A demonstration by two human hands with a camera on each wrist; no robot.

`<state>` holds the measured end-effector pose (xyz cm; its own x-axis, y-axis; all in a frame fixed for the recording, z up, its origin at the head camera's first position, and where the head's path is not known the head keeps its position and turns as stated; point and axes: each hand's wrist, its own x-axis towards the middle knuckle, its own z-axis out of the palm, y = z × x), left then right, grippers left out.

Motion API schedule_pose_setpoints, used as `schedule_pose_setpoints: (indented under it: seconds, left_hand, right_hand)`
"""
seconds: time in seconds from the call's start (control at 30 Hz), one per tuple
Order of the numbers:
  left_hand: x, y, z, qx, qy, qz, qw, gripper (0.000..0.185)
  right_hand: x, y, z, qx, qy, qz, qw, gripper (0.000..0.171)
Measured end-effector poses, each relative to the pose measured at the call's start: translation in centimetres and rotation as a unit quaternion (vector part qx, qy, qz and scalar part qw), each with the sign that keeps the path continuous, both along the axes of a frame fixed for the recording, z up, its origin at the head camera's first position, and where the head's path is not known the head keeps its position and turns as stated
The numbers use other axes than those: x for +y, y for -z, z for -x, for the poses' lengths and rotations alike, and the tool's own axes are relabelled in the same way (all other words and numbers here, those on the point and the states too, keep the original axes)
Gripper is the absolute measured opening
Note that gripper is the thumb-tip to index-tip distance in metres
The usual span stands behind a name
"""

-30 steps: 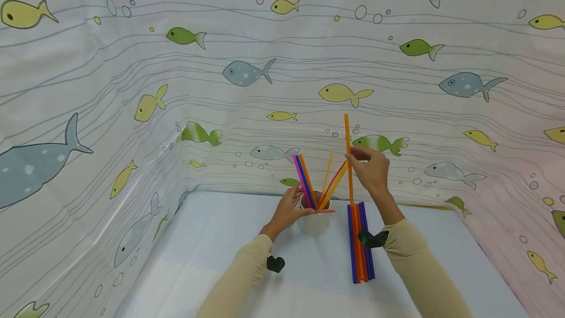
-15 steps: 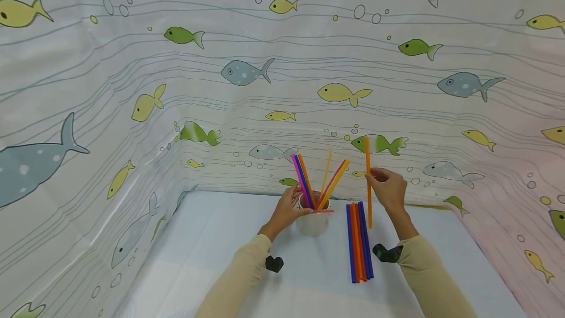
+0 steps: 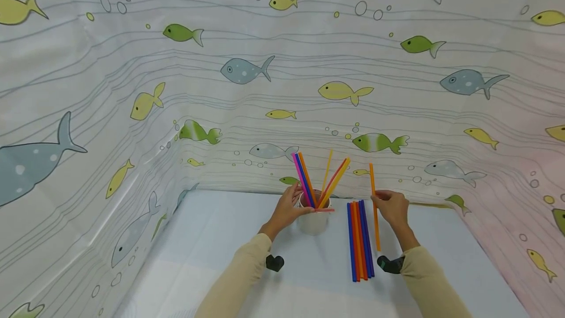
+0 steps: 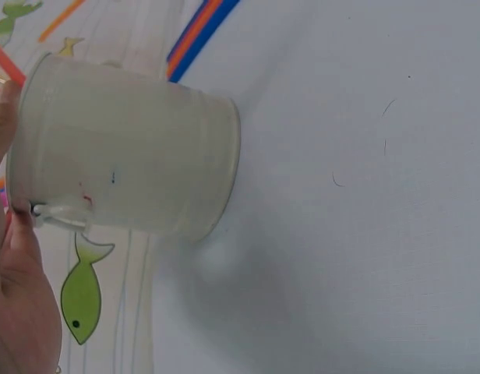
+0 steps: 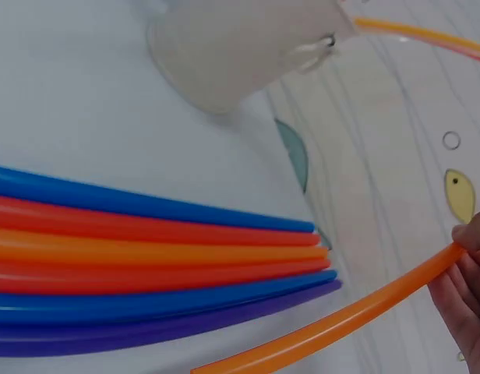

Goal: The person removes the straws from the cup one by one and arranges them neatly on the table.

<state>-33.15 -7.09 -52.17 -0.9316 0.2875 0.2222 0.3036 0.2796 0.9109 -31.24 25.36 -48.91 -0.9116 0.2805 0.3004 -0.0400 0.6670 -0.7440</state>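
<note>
While the left hand grips the cup to steady it, the right hand pinches an orange straw, lower end beside the sorted row on the table.

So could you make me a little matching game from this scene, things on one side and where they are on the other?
Things:
1. white cup
2. orange straw
3. row of straws
4. pink straw

Places:
a. lying flat on the table
b. pinched in the right hand
c. standing in the cup
d. gripped by the left hand

Pairs: 1-d, 2-b, 3-a, 4-c
</note>
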Motion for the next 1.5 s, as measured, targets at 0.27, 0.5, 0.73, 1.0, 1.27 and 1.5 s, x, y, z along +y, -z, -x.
schedule_pose_setpoints:
  seconds: [0.27,0.5,0.73,1.0,1.27,1.5]
  left_hand:
    - [-0.1,0.1,0.2,0.001,-0.001,0.01,0.9999,0.103]
    - [-0.1,0.0,0.2,0.003,-0.002,0.012,0.9999,0.104]
    - [-0.1,0.0,0.1,0.008,-0.003,0.012,0.9999,0.103]
    - [-0.1,0.0,0.1,0.006,-0.005,0.014,0.9999,0.103]
    - [0.0,0.0,0.1,0.012,-0.003,0.014,0.9998,0.102]
    - [0.2,-0.1,0.1,0.002,-0.004,0.007,1.0,0.099]
  right_hand:
    - [0.6,2.6,-0.6,-0.075,-0.002,0.008,0.997,0.034]
    - [0.7,4.2,-1.0,-0.115,-0.004,0.001,0.993,0.035]
    - [0.7,5.2,-1.2,-0.134,-0.008,0.007,0.991,0.034]
    - [0.7,5.9,-1.4,-0.136,-0.008,0.002,0.991,0.031]
    - [0.7,6.5,-1.7,-0.115,-0.012,-0.015,0.993,0.029]
    - [0.9,7.2,-1.7,-0.117,-0.017,-0.023,0.993,0.026]
